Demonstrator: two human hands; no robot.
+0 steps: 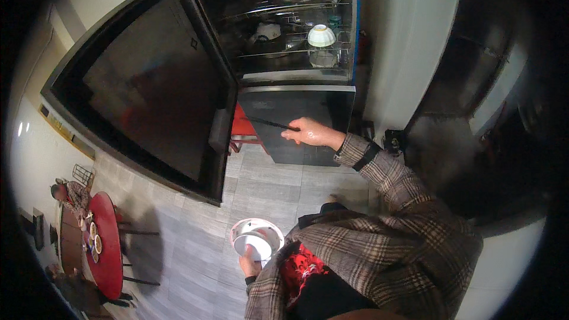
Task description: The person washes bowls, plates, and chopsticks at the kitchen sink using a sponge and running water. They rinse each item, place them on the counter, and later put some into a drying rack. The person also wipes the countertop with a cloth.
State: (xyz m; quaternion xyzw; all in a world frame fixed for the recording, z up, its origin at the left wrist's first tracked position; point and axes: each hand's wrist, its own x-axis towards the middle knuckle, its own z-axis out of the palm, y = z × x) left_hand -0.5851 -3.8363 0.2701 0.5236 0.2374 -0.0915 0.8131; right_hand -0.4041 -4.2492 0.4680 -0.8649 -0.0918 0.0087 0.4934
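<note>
My left hand (251, 263) holds a white bowl (253, 245) together with a larger bowl with a patterned rim (272, 227) at the lower middle. The smaller one rests inside the larger. Thin dark sticks (271, 123), perhaps chopsticks, are gripped in my right hand (306, 132), which is in front of a dark glass-fronted panel (311, 102). Above it stands an open cabinet with wire racks (284, 8), where a white bowl (321, 35) sits upside down on the right side of a rack.
A large dark-framed cabinet door (151, 84) stands swung out at the left. Below it is a red stool (243, 124). Far left, a person (75, 198) is beside a round red table (113, 249) with dishes. A pale wall or column (404, 44) is at the right.
</note>
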